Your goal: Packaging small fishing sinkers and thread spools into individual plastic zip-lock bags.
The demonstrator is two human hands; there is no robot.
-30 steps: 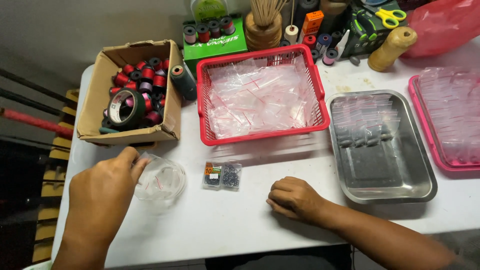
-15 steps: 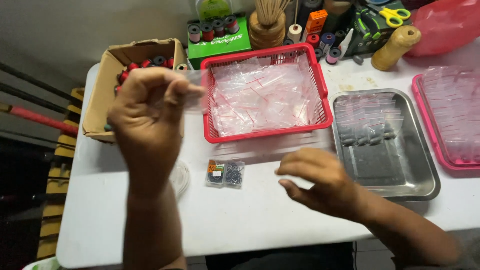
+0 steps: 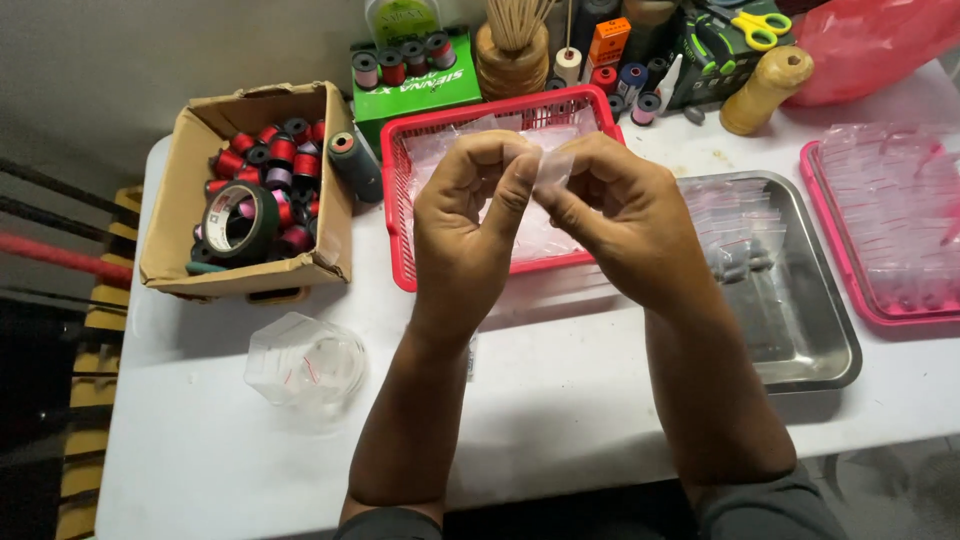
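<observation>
At centre frame, the left hand (image 3: 470,225) and right hand (image 3: 625,220) are raised together, thumbs and forefingers pressed onto a small clear bag (image 3: 553,168) pinched between them; its contents cannot be made out. Behind the hands, the red basket (image 3: 400,215) holds more clear bags. Centre right: a steel tray (image 3: 820,350). Upper left: a cardboard box (image 3: 185,200) of thread spools. Lower left: a clear plastic cup (image 3: 305,362) on the white table (image 3: 560,420).
</observation>
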